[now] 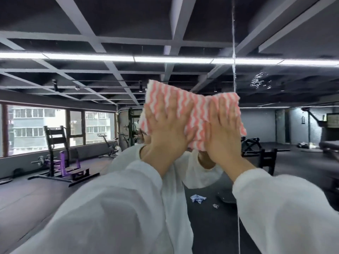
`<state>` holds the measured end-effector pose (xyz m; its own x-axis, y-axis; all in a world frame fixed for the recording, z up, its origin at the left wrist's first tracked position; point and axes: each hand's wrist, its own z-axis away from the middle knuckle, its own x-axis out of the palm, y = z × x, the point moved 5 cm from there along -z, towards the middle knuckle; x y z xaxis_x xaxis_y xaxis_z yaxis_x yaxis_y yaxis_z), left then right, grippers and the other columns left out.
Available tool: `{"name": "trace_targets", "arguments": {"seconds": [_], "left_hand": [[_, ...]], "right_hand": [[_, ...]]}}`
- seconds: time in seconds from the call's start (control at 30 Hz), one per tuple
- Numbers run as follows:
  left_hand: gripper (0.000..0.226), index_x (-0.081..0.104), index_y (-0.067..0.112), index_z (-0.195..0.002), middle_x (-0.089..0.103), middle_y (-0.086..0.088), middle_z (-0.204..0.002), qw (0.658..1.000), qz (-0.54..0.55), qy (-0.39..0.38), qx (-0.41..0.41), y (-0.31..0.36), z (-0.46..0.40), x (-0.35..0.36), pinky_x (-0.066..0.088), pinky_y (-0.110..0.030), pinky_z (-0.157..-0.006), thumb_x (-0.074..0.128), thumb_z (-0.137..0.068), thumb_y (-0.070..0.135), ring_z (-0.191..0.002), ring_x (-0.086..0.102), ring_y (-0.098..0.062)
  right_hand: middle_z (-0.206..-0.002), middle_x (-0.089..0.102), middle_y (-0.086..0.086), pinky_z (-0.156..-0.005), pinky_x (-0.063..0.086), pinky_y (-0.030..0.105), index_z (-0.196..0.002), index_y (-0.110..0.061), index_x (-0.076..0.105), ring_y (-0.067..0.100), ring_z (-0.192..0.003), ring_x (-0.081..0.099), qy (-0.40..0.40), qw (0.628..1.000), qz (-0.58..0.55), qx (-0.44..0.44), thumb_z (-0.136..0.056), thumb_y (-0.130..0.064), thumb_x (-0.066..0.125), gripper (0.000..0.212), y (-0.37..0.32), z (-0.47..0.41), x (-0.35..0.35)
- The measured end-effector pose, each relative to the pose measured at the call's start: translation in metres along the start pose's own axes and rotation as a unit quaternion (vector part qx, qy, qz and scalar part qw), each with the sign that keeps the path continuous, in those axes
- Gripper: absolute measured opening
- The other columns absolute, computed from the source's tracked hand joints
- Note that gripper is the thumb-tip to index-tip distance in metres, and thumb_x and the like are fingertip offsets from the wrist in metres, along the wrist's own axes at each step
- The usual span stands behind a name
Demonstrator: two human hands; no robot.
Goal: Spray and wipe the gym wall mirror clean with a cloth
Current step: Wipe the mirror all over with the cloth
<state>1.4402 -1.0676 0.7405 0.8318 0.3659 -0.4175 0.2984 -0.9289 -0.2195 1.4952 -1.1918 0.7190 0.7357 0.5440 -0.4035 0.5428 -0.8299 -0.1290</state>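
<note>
The wall mirror [73, 43] fills the whole view and reflects the gym. A pink-and-white wavy-striped cloth [183, 99] lies flat against the glass at head height. My left hand [166, 132] presses the cloth's left half with straight, spread fingers. My right hand [222, 132] presses its right half the same way. Both arms wear white sleeves. A patch of spray droplets [259, 80] sits on the glass up and to the right of the cloth. No spray bottle is in view.
A vertical seam [233, 52] between mirror panels runs just right of the cloth. The reflection shows weight machines [60, 158], exercise bikes, windows, a black bench [267, 156], and a crumpled blue-and-white cloth [197, 198] on the dark floor.
</note>
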Motion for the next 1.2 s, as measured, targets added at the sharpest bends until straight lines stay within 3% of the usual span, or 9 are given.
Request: {"name": "trace_targets", "arguments": {"seconds": [0.1, 0.17, 0.33, 0.5, 0.57, 0.67, 0.87, 1.0, 1.2], "left_hand": [[0.072, 0.015, 0.024, -0.149, 0.011, -0.015, -0.157, 0.995, 0.026, 0.059, 0.081, 0.024, 0.024, 0.015, -0.004, -0.065, -0.107, 0.025, -0.088, 0.06, -0.141, 0.005, -0.041], [0.069, 0.02, 0.019, -0.149, 0.018, -0.014, -0.156, 0.992, 0.03, 0.069, 0.102, 0.025, 0.051, 0.029, -0.001, -0.063, -0.11, 0.028, -0.09, 0.055, -0.142, 0.011, -0.039], [0.058, 0.022, 0.017, -0.147, 0.013, -0.008, -0.156, 0.996, 0.034, 0.047, 0.061, -0.017, 0.108, 0.042, -0.002, -0.062, -0.111, 0.018, -0.097, 0.045, -0.144, 0.007, -0.035], [0.067, -0.001, 0.023, -0.148, -0.002, -0.014, -0.157, 0.997, 0.012, 0.031, -0.067, -0.064, 0.088, 0.026, -0.003, -0.067, -0.105, -0.001, -0.092, 0.06, -0.142, -0.002, -0.04], [0.069, -0.019, 0.031, -0.142, -0.022, -0.009, -0.152, 0.993, 0.018, 0.028, -0.113, -0.068, 0.059, 0.013, -0.013, -0.062, -0.105, -0.006, -0.084, 0.065, -0.14, -0.018, -0.038], [0.072, -0.019, 0.032, -0.145, -0.024, -0.01, -0.155, 0.991, 0.03, 0.039, -0.124, -0.051, 0.009, -0.008, -0.017, -0.06, -0.104, 0.007, -0.087, 0.067, -0.14, -0.021, -0.041], [0.067, -0.013, 0.028, -0.149, -0.017, -0.012, -0.157, 0.999, 0.017, 0.021, -0.017, 0.011, -0.016, -0.009, -0.013, -0.06, -0.108, 0.013, -0.094, 0.056, -0.141, -0.018, -0.041], [0.063, 0.026, 0.017, -0.148, 0.021, -0.016, -0.155, 0.989, 0.037, 0.109, 0.096, 0.036, 0.031, 0.017, 0.0, -0.062, -0.11, 0.028, -0.092, 0.045, -0.141, 0.009, -0.04], [0.062, 0.025, 0.016, -0.146, 0.018, -0.007, -0.155, 0.977, 0.016, 0.098, 0.189, 0.043, 0.109, 0.051, -0.005, -0.058, -0.112, 0.03, -0.089, 0.041, -0.14, 0.015, -0.035]], "right_hand": [[-0.157, 0.005, 0.013, -0.118, 0.0, 0.042, -0.149, -0.009, 0.0, 0.025, -0.145, -0.001, 0.056, 0.998, -0.024, 0.02, -0.1, -0.029, 0.022, 0.057, 0.018, 0.043, 0.016], [-0.157, 0.012, 0.017, -0.116, 0.006, 0.047, -0.15, -0.006, 0.003, 0.031, -0.145, 0.007, 0.052, 0.998, -0.029, 0.019, -0.101, -0.035, 0.013, 0.057, 0.008, 0.073, 0.031], [-0.155, 0.014, 0.014, -0.111, 0.014, 0.053, -0.152, -0.011, 0.006, 0.035, -0.142, 0.013, 0.006, 0.999, -0.021, -0.044, -0.101, -0.043, 0.003, 0.061, -0.044, 0.095, 0.049], [-0.158, 0.009, 0.006, -0.116, 0.004, 0.056, -0.151, -0.016, 0.008, 0.032, -0.145, 0.002, 0.009, 0.983, 0.006, -0.183, -0.101, -0.042, 0.012, 0.057, -0.09, 0.046, 0.027], [-0.159, -0.008, 0.005, -0.115, -0.009, 0.053, -0.148, -0.02, -0.01, 0.032, -0.143, -0.017, -0.006, 0.982, 0.027, -0.184, -0.098, -0.046, 0.011, 0.061, -0.089, 0.014, 0.012], [-0.158, -0.017, 0.006, -0.116, -0.012, 0.049, -0.149, -0.018, -0.016, 0.032, -0.143, -0.019, -0.021, 0.994, 0.033, -0.099, -0.1, -0.044, 0.012, 0.062, -0.061, -0.033, -0.01], [-0.158, -0.01, 0.016, -0.118, -0.008, 0.043, -0.15, -0.006, -0.009, 0.036, -0.144, -0.012, 0.011, 1.0, 0.012, 0.002, -0.089, -0.05, -0.002, 0.075, -0.004, -0.023, -0.007], [-0.155, 0.011, 0.025, -0.117, 0.0, 0.046, -0.148, 0.002, 0.004, 0.042, -0.143, 0.008, 0.079, 0.996, -0.018, 0.029, -0.099, -0.036, 0.014, 0.063, 0.015, 0.047, 0.023], [-0.153, 0.019, 0.022, -0.109, 0.019, 0.061, -0.147, 0.001, 0.014, 0.044, -0.139, 0.014, 0.04, 0.996, -0.033, 0.066, -0.102, -0.041, 0.009, 0.061, 0.001, 0.145, 0.066]]}}
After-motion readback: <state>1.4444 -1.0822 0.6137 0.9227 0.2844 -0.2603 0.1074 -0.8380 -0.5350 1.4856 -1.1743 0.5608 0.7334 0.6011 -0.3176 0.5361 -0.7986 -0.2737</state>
